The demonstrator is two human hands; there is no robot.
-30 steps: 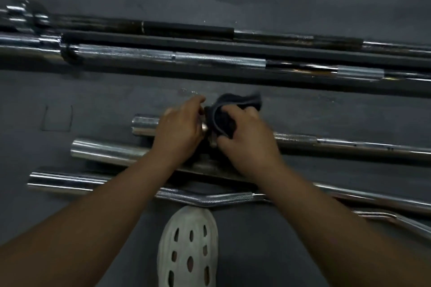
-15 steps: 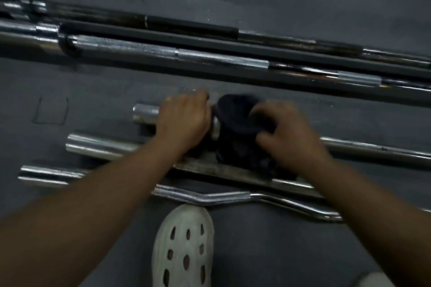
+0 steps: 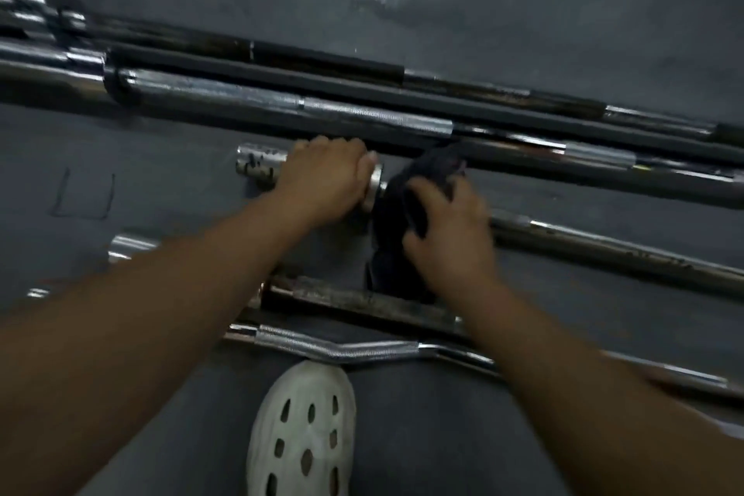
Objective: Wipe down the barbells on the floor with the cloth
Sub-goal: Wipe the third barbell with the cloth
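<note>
Several barbells lie side by side on the dark floor. My left hand (image 3: 326, 177) grips the chrome sleeve of a short barbell (image 3: 604, 250), just left of its collar. My right hand (image 3: 451, 230) holds a dark cloth (image 3: 402, 213) wrapped over that bar's shaft right of the collar. The cloth hangs down toward a rusty bar (image 3: 362, 300) below. The sleeve's spotted end (image 3: 257, 165) sticks out left of my left hand.
Long barbells (image 3: 362, 117) lie along the far side by the wall. A curl bar (image 3: 346, 350) lies nearest me, just beyond my white perforated shoe (image 3: 302, 435). Another chrome sleeve end (image 3: 129, 248) shows left of my left forearm.
My right hand slid the cloth right along the shaft, then back left against the collar. My left hand kept its grip on the sleeve. The camera view shifted and tilted.
</note>
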